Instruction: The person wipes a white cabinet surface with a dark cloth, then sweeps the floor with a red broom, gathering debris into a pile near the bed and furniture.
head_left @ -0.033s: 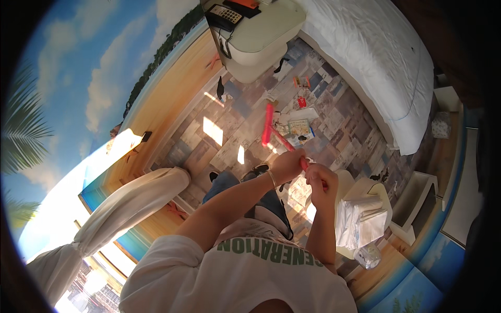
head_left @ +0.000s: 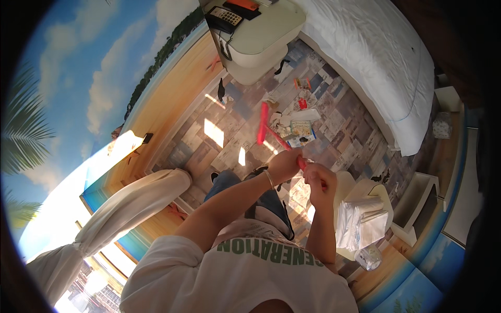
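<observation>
A red broom (head_left: 276, 136) slants down from my hands, its long red head (head_left: 262, 124) at or just over the patchwork-patterned floor. My left hand (head_left: 285, 164) is wrapped round the handle, lower on it. Close behind, my right hand (head_left: 319, 181) grips the upper end. Just right of the head lies litter: crumpled white paper (head_left: 281, 121), a printed flat packet (head_left: 301, 130), a white tray-like piece (head_left: 308, 115) and a small red packet (head_left: 302, 103). Whether the bristles touch the floor I cannot tell.
A bed with a white sheet (head_left: 365, 62) stands at the far right. Beyond the litter is a rounded cabinet (head_left: 261, 39) with a telephone (head_left: 224, 20). A chair piled with white linens (head_left: 361, 221) is at my right; a tied curtain (head_left: 141, 195) hangs left. Dark scraps (head_left: 282, 66) dot the floor.
The broom's head has shifted slightly left, away from the litter. Both hands keep their hold, the left one having moved a little left with the handle.
</observation>
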`<state>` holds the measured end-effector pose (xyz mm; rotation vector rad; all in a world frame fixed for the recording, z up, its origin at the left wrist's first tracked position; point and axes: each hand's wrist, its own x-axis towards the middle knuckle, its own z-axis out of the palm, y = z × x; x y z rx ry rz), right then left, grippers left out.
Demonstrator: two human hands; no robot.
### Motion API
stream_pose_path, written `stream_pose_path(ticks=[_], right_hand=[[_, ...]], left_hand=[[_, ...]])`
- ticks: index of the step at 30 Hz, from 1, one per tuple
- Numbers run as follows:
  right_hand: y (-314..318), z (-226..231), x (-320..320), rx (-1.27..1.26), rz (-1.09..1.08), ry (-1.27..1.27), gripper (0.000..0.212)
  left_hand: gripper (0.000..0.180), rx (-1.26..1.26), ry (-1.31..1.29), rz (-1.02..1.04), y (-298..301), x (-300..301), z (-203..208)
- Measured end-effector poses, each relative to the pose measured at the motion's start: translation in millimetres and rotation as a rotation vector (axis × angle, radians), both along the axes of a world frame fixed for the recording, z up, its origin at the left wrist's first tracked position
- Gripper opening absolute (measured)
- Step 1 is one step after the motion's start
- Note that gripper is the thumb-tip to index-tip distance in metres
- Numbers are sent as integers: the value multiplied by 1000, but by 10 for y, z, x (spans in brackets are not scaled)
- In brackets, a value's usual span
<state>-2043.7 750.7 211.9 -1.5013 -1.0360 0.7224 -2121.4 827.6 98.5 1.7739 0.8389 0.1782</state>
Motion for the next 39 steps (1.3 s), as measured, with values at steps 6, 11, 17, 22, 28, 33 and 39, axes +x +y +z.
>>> stream_pose_path(ticks=[6, 11, 17, 22, 28, 33, 39], right_hand=[[503, -587, -301, -9, -4, 156, 23], [1132, -1118, -485, -81, -67, 308, 25], [1390, -1007, -226, -165, -154, 254, 28], [1618, -777, -2, -82, -145, 277, 26], [1818, -1047, -75, -188, -253, 341, 26], [1497, -1015, 111, -80, -503, 399, 29], [1212, -341, 403, -176, -679, 148, 28]], left_hand=[[16, 163, 248, 45, 768, -462, -275], [18, 247, 347, -39, 1495, -628, -642], [18, 209, 351, -128, 1719, -361, -861], [19, 122, 308, -117, 1921, -143, -350], [23, 198, 267, -150, 2185, -109, -769], [22, 162, 310, -391, 1911, 293, -674], [19, 10, 14, -460, 1355, 846, -443]])
